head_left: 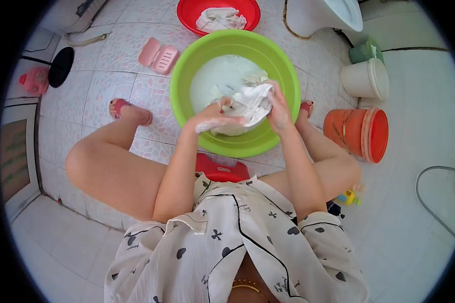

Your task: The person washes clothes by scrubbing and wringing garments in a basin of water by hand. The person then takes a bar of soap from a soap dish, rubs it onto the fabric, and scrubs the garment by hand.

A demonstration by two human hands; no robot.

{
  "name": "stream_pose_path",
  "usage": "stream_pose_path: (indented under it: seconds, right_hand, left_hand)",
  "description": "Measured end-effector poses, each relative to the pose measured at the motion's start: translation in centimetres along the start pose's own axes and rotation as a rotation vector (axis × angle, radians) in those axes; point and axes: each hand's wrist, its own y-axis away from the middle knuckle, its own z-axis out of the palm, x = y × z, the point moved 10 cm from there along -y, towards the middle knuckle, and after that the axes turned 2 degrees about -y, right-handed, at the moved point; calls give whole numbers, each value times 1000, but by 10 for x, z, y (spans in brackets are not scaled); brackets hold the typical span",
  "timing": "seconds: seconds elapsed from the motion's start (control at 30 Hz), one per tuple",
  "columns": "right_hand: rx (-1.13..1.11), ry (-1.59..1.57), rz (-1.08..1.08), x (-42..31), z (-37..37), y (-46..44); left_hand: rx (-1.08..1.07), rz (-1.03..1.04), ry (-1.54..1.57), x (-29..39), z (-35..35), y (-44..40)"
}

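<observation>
A white cloth (255,103) is bunched between my two hands above a green basin (187,65) of cloudy, sudsy water. My right hand (279,108) grips the cloth's right side, thumb and fingers pressed round it. At the cloth's left edge, my left hand (217,116) has its thumb and fingers around a fold, with suds on the wrist. More pale fabric lies in the water below the hands, partly hidden by them and by the held cloth.
Behind the basin is a red basin (184,15) holding white cloth. A pink soap box (163,58) lies open at the left. On the right stand an orange bucket (344,129) and a white bucket (359,80). A red stool (220,170) is beneath me.
</observation>
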Motion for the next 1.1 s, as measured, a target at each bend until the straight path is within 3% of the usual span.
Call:
stream_pose_path:
  seconds: [0.1,0.2,0.23,0.33,0.43,0.57,0.7,0.77,0.9,1.0,1.1]
  right_hand:
    - [-13,-153,18,-2,-3,-2]
    - [-179,-156,43,-9,-8,-4]
    - [-256,-139,53,-11,-5,-3]
    - [-184,182,110,-5,-15,-2]
    - [-282,825,200,10,-9,8]
    - [-579,988,492,54,-6,25]
    - [-335,472,394,66,-34,19]
    - [-189,236,379,60,-57,20]
    - [-151,8,317,38,-63,13]
    - [-102,-82,241,40,-76,-3]
    - [-36,-196,171,43,-72,-18]
  left_hand:
    - [260,293,-222,16,-23,1]
    - [16,82,84,-8,-11,-10]
    - [40,97,160,-10,-15,-11]
    - [137,119,383,-10,-28,-9]
    - [248,114,572,-8,-40,-5]
    - [220,162,723,1,-37,-1]
    - [89,174,721,6,-35,-3]
    - [115,168,531,10,-33,3]
    - [149,193,1,-16,-23,-7]
    - [28,68,-105,-46,-7,-20]
    - [90,-144,-16,-75,-10,-23]
